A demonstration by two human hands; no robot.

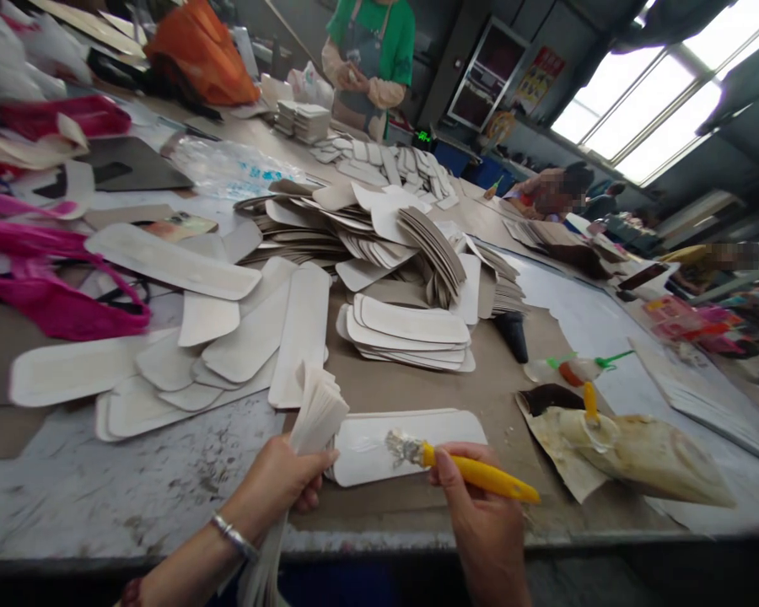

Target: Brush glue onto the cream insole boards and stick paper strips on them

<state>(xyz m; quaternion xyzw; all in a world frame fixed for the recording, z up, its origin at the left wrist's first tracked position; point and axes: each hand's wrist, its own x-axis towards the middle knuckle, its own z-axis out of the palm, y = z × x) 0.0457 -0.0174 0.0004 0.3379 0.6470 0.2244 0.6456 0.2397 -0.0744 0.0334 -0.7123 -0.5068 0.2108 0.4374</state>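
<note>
My left hand [289, 479] grips a bundle of thin white strips [320, 409], whose lower ends hang below the table edge. In my right hand [481, 523] is a yellow-handled brush [490, 478], its bristles pressed to a white rounded board piece [443, 432] at the table's front. A wet-looking smear shows under the bristles. Just behind lies a small stack of similar white pieces [411, 330]. To the left, more white pieces [246, 337] are spread in an overlapping heap.
A large pile of board pieces [354, 228] stands farther back. At right are a glue-stained plastic container [664, 455] with a yellow handle in it, and a small green-tipped bottle [585, 369]. Pink straps [56, 278] lie left. A person in green [379, 51] stands across the table.
</note>
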